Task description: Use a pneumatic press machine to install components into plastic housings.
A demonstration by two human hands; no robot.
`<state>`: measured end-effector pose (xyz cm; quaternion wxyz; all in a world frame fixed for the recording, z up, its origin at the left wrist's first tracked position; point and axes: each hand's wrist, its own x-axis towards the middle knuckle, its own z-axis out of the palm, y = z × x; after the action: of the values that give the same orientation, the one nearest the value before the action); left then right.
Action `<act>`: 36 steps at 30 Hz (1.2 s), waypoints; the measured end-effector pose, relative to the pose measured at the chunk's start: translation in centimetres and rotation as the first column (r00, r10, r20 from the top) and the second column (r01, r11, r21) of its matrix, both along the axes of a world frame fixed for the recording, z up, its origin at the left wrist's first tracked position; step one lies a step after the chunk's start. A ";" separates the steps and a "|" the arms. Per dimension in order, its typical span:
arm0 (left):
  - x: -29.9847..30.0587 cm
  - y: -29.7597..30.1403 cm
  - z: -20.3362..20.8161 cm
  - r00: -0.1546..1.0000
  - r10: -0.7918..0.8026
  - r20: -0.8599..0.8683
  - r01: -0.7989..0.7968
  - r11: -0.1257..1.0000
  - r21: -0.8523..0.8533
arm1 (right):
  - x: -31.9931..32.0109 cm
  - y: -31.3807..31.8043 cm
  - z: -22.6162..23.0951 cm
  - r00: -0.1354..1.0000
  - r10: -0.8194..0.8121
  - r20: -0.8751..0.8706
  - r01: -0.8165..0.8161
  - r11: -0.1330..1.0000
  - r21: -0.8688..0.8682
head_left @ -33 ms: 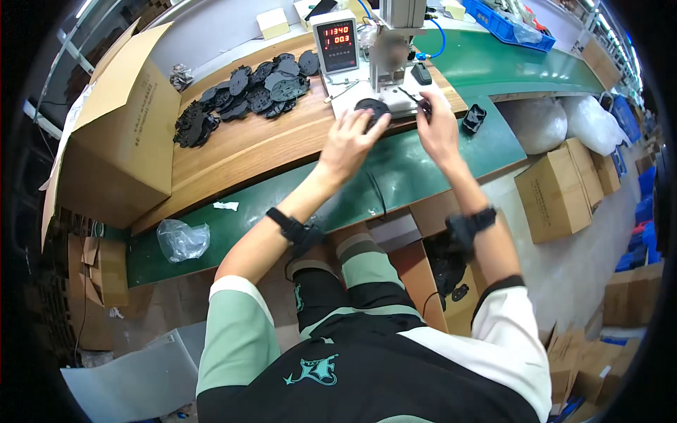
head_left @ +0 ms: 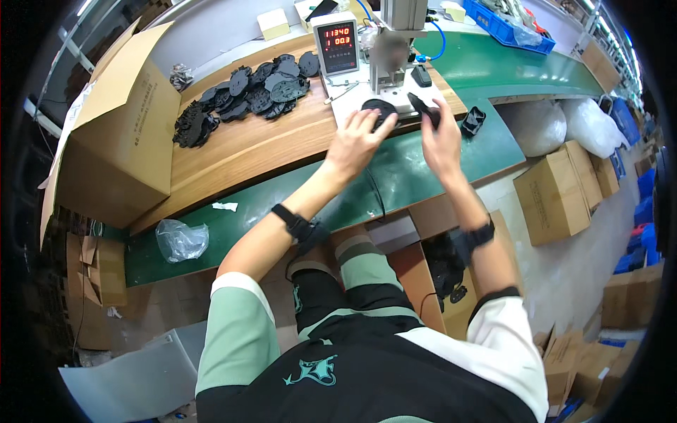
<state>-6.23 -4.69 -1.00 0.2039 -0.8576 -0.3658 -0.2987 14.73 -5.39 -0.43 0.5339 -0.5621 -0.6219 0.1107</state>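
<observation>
My left hand (head_left: 356, 137) reaches forward, and its fingertips grip a black round plastic part (head_left: 377, 107) that lies on the white base plate (head_left: 345, 106) of a small press machine (head_left: 395, 42). Just to the right, my right hand (head_left: 438, 137) holds a second black plastic part (head_left: 422, 109) at the plate's edge. A pile of several similar black parts (head_left: 247, 92) lies on the wooden bench (head_left: 268, 151) to the left. One more black part (head_left: 472, 120) sits on the green conveyor belt (head_left: 416, 173).
A counter box with red digits (head_left: 337, 46) stands beside the press. A large open cardboard box (head_left: 120, 120) sits at the left. A crumpled plastic bag (head_left: 180, 240) lies on the belt. Cardboard boxes (head_left: 557, 190) and white sacks (head_left: 539, 127) stand on the right, with a blue bin (head_left: 508, 25) behind.
</observation>
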 end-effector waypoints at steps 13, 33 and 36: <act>5.5 5.7 -2.2 0.979 0.071 -0.192 -0.091 0.991 -0.096 | 6.8 -24.4 -16.6 0.952 -0.298 0.071 0.307 0.923 -0.231; 5.1 4.5 -0.1 0.995 0.005 0.103 0.017 0.977 -0.215 | -0.4 -9.0 -0.7 0.933 -0.060 0.355 -0.015 0.979 0.204; 4.9 4.8 0.0 0.988 0.038 0.152 -0.002 0.973 -0.232 | -1.2 -2.2 1.5 0.860 -0.018 0.511 -0.058 0.990 0.132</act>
<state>-1.37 0.09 -1.00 0.0766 -0.8458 -0.4216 -0.3179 13.54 -7.58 1.08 0.3879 -0.5251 -0.7531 -0.0813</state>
